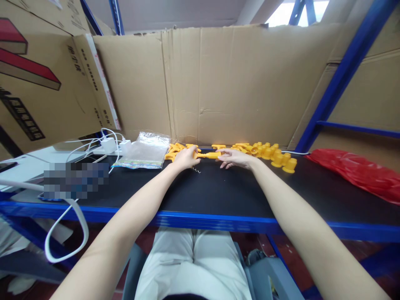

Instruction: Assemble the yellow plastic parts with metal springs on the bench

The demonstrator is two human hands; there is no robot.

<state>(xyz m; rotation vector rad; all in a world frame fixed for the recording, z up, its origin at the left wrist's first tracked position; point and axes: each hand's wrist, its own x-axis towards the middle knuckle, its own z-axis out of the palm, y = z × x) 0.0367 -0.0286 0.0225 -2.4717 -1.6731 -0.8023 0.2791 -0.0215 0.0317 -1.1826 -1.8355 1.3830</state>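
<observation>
Over the back half of the black tabletop, my left hand [186,159] is closed around a yellow T-shaped handle, mostly covered by the fingers. A thin metal spiral [196,170] pokes out below them, like that of a corkscrew. Between the hands lies a slim yellow plastic piece [213,155]. The fingertips of my right hand [236,158] are bent over its right end; how firmly they grip it is hard to see. Behind and beside my left hand is a pile of yellow T-shaped handles [175,148]. Another yellow handle [219,146] lies behind the right fingertips.
Several yellow flanged cups [290,166] stand in rows right of my right hand. A red plastic bag [353,171] lies at the far right. Leftward are a clear zip bag [145,152], white chargers [108,145] and cables. A cardboard wall [237,87] closes off the back.
</observation>
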